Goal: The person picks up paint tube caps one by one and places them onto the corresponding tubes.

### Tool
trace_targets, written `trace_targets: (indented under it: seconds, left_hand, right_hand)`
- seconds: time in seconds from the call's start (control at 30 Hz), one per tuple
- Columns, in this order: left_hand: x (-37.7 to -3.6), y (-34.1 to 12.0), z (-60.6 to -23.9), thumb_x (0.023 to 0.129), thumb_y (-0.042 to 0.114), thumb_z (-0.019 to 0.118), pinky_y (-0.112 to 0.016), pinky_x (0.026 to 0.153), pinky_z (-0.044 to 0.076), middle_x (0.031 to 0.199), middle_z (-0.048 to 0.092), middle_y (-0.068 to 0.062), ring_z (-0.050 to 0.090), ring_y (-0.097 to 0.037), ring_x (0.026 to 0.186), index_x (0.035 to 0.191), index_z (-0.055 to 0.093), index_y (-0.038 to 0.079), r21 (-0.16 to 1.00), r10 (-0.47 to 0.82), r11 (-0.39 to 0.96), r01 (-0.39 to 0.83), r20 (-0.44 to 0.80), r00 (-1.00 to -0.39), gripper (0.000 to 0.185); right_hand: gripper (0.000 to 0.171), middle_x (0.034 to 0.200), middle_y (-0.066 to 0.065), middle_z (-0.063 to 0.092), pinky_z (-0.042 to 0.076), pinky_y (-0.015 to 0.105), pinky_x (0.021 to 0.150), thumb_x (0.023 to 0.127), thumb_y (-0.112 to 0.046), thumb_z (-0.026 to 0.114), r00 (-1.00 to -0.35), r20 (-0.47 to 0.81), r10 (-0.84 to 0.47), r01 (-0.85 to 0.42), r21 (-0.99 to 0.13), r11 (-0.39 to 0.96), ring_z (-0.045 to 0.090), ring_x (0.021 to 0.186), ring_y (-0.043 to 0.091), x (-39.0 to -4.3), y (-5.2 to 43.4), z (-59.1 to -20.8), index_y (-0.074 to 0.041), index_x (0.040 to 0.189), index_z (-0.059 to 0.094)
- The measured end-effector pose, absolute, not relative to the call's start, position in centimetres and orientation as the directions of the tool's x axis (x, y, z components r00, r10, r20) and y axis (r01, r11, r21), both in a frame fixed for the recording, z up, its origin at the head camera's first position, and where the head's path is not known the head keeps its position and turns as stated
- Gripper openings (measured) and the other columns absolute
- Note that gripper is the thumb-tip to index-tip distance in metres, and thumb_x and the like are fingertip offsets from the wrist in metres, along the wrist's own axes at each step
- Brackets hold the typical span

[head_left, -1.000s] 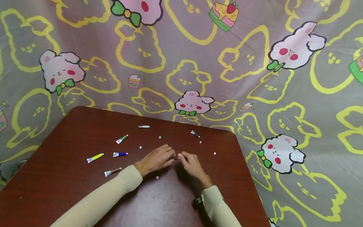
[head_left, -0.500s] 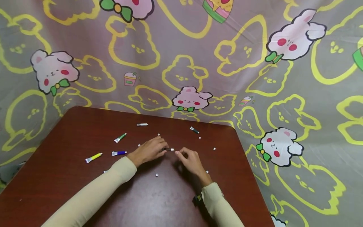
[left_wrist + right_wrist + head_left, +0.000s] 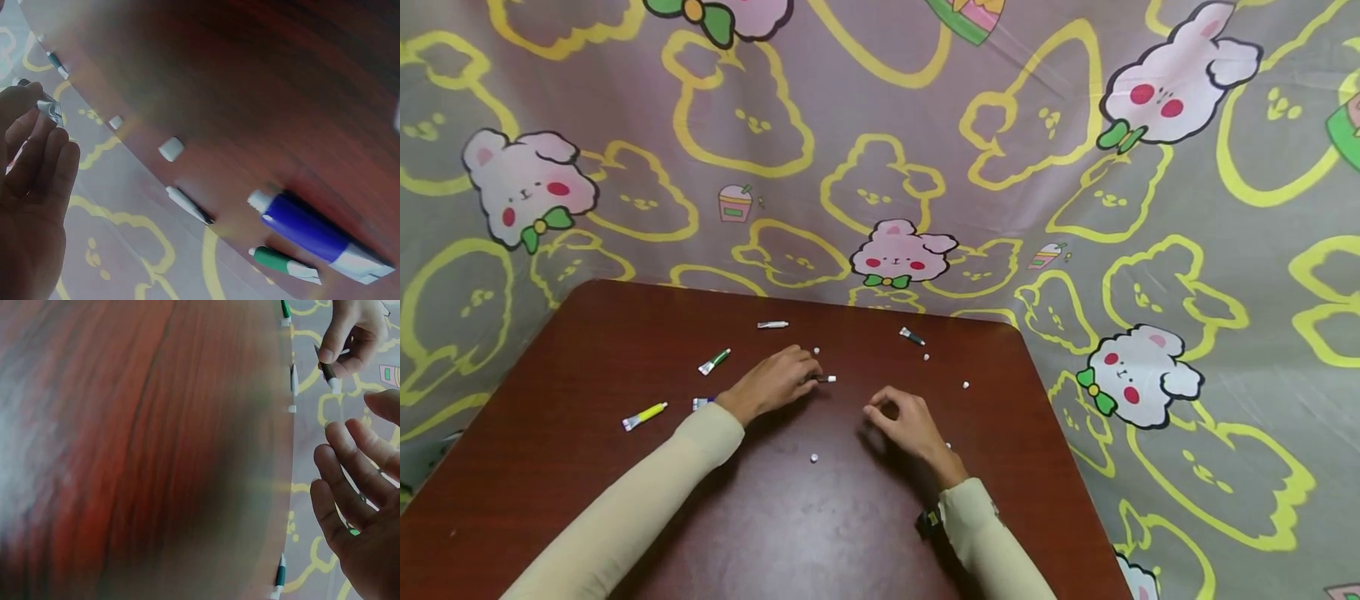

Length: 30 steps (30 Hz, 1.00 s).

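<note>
My left hand (image 3: 772, 385) pinches a small dark paint tube (image 3: 825, 379), whose white end points toward the right hand. Seen from the left wrist, the tube's crimped silver end (image 3: 50, 107) sticks out past the fingertips. To the right, my right hand (image 3: 912, 427) hovers with relaxed, slightly bent fingers and nothing in it. In the right wrist view its fingers (image 3: 350, 481) are spread apart, a short way from the tube. A blue paint tube (image 3: 306, 228) lies beneath the left wrist, partly covered in the head view.
Yellow (image 3: 645, 415), green (image 3: 714, 361), white (image 3: 772, 325) and dark green (image 3: 913, 336) tubes lie around the brown table (image 3: 550, 500). Several small white caps are scattered about, one in front (image 3: 814, 457) and another at right (image 3: 966, 385). A patterned cloth (image 3: 880, 100) hangs behind.
The right fingers have come off the tube's end. My left hand has moved left with the tube, its sleeve now covering the brown tube seen earlier. The head view has tilted down slightly.
</note>
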<state>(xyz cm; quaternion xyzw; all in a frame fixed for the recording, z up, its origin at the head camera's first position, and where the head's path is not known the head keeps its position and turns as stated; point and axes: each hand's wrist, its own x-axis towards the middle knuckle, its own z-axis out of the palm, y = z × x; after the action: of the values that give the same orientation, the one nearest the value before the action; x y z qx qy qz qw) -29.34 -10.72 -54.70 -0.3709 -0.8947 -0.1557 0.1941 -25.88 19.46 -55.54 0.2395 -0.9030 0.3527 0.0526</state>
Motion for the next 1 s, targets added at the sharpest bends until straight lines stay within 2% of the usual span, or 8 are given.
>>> trace_targets:
  seconds: [0.27, 0.37, 0.57, 1.0]
  left_hand:
    - [-29.7, -11.0, -54.9, 0.092, 0.014, 0.085, -0.041, 0.085, 0.056, 0.099, 0.075, -0.005, 0.062, -0.025, 0.093, 0.102, 0.078, 0.009, 0.154, 0.591, 0.695, 0.702, 0.432, -0.681, 0.013]
    - [-29.9, -10.9, -55.0, 0.093, 0.013, 0.085, -0.041, 0.085, 0.057, 0.099, 0.074, -0.005, 0.061, -0.025, 0.093, 0.101, 0.077, 0.010, 0.154, 0.590, 0.701, 0.696, 0.423, -0.688, 0.012]
    - [-30.3, -10.8, -55.4, 0.093, 0.014, 0.085, -0.042, 0.085, 0.057, 0.099, 0.074, -0.005, 0.062, -0.026, 0.093, 0.100, 0.077, 0.011, 0.142, 0.595, 0.706, 0.694, 0.413, -0.689, 0.011]
    - [-30.8, -10.9, -55.9, 0.093, 0.015, 0.085, -0.043, 0.088, 0.056, 0.096, 0.075, -0.006, 0.063, -0.028, 0.093, 0.100, 0.078, 0.009, 0.112, 0.603, 0.715, 0.690, 0.401, -0.690, 0.011]
  right_hand:
    - [0.016, 0.096, -0.003, 0.078, 0.060, 0.044, 0.089, 0.095, -0.025, 0.085, -0.879, 0.268, -0.394, -0.472, -0.602, 0.644, 0.076, 0.093, 0.021, -25.5, 21.3, -55.7, -0.016, 0.106, 0.078]
    - [0.020, 0.098, -0.003, 0.078, 0.059, 0.046, 0.091, 0.094, -0.024, 0.086, -0.882, 0.265, -0.389, -0.467, -0.591, 0.657, 0.075, 0.096, 0.021, -25.3, 22.3, -55.9, -0.014, 0.109, 0.078]
    - [0.023, 0.100, -0.004, 0.078, 0.058, 0.038, 0.091, 0.093, -0.024, 0.087, -0.882, 0.271, -0.385, -0.470, -0.550, 0.691, 0.074, 0.097, 0.016, -24.9, 23.7, -56.0, -0.012, 0.111, 0.078]
    - [0.023, 0.104, -0.002, 0.079, 0.060, 0.043, 0.094, 0.091, -0.023, 0.089, -0.893, 0.271, -0.360, -0.451, -0.528, 0.720, 0.075, 0.102, 0.019, -24.4, 26.2, -56.5, -0.014, 0.110, 0.079]
